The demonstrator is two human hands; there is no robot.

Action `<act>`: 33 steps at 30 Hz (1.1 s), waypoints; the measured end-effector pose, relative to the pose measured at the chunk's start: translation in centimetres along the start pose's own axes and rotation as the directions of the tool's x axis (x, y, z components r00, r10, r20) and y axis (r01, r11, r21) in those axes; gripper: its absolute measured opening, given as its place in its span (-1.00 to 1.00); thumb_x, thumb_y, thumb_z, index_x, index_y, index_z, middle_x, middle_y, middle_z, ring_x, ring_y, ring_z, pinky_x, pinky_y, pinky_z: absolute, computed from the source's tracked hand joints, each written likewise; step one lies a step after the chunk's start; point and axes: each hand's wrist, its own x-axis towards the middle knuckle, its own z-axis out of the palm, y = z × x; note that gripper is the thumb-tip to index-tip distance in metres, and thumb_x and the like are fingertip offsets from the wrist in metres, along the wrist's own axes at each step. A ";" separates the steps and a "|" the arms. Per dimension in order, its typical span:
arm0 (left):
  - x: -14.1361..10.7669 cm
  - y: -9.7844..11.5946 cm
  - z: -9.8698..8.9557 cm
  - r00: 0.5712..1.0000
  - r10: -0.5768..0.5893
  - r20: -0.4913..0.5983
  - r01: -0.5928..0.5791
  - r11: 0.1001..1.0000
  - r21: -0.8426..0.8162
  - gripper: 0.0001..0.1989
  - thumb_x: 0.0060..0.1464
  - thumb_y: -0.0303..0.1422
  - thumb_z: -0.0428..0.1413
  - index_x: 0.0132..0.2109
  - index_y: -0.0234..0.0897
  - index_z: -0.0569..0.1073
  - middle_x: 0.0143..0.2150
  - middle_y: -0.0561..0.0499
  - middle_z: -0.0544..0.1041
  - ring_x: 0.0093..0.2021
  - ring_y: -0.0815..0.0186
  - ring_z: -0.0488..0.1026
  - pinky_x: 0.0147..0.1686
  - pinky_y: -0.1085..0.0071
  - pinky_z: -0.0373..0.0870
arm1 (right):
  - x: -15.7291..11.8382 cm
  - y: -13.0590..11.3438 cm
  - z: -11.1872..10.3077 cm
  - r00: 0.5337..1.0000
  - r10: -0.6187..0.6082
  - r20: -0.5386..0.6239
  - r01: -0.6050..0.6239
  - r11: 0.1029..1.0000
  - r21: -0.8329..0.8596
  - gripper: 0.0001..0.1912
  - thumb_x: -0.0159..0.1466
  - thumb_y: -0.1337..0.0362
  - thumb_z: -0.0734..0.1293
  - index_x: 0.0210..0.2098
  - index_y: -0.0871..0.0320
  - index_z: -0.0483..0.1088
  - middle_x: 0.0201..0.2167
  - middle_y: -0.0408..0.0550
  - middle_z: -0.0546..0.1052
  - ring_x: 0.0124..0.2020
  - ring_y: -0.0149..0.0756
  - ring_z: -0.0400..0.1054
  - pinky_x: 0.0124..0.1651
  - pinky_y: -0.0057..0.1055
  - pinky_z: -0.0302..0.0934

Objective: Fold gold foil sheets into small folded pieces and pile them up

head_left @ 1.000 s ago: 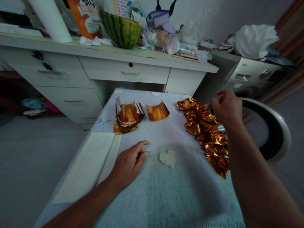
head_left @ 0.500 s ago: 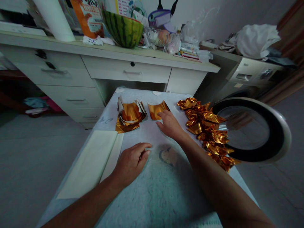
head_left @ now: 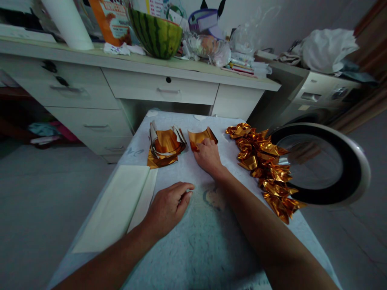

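My right hand (head_left: 208, 155) rests on the near edge of a curled gold foil sheet (head_left: 198, 137), its fingers bent together against it. Over the middle of the cloth-covered table, my left hand (head_left: 169, 205) has its thumb close to the curled fingers; anything between them is too small to name. Left of the single sheet stands a curved stack of gold and white sheets (head_left: 166, 143). A long pile of folded gold foil pieces (head_left: 260, 155) runs down the right side. White paper (head_left: 115, 209) lies flat at the left.
The table (head_left: 193, 249) has a patterned cloth. Behind it, a white desk (head_left: 163, 90) holds a cut watermelon (head_left: 155, 36), a paper roll (head_left: 69, 26) and plastic bags. A washing machine's open round door (head_left: 320, 163) is at the right edge.
My right hand has shifted slightly left over the foil sheet, and its fingers have curled in more at the near edge. My left hand has barely moved.
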 end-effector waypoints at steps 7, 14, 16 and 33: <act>0.1 -0.1 0.1 1.000 0.005 0.003 -0.005 1.000 -0.016 -0.78 0.25 -0.42 -0.04 -0.09 -0.25 0.49 -0.17 -0.03 0.61 -0.20 0.29 0.56 -0.18 0.36 0.46 | 0.3 -0.2 0.6 1.000 0.003 -0.009 -0.003 1.000 -0.023 -0.69 0.38 0.27 0.17 -0.11 0.25 0.52 -0.09 0.19 0.42 -0.04 -0.04 0.19 -0.03 -0.18 0.09; 0.1 0.1 -0.1 1.000 0.015 0.008 -0.015 1.000 -0.014 -0.78 0.25 -0.41 -0.05 -0.11 -0.22 0.49 -0.20 0.00 0.61 -0.22 0.29 0.56 -0.20 0.37 0.44 | 0.4 0.2 0.5 0.999 -0.002 -0.050 0.001 1.000 -0.029 -0.66 0.40 0.30 0.14 -0.18 0.24 0.55 -0.15 0.16 0.48 -0.07 -0.04 0.20 -0.04 -0.19 0.07; 0.2 0.1 0.0 1.000 0.016 0.013 -0.016 1.000 -0.015 -0.78 0.24 -0.42 -0.05 -0.12 -0.22 0.49 -0.21 0.00 0.60 -0.22 0.29 0.55 -0.20 0.38 0.44 | 0.3 0.3 0.4 0.998 0.002 -0.069 -0.004 1.000 -0.029 -0.70 0.38 0.28 0.18 -0.18 0.23 0.55 -0.15 0.15 0.48 -0.06 -0.03 0.21 -0.02 -0.19 0.07; 0.0 -0.3 0.0 1.000 0.005 0.019 -0.005 1.000 -0.008 -0.79 0.26 -0.39 -0.05 -0.10 -0.22 0.48 -0.18 0.00 0.59 -0.18 0.27 0.54 -0.17 0.34 0.42 | -1.5 2.1 -3.1 0.991 0.019 -0.130 0.013 0.970 0.243 -0.77 0.35 0.33 0.23 -0.27 0.19 0.54 -0.25 0.03 0.52 -0.17 -0.24 0.37 -0.09 -0.40 0.16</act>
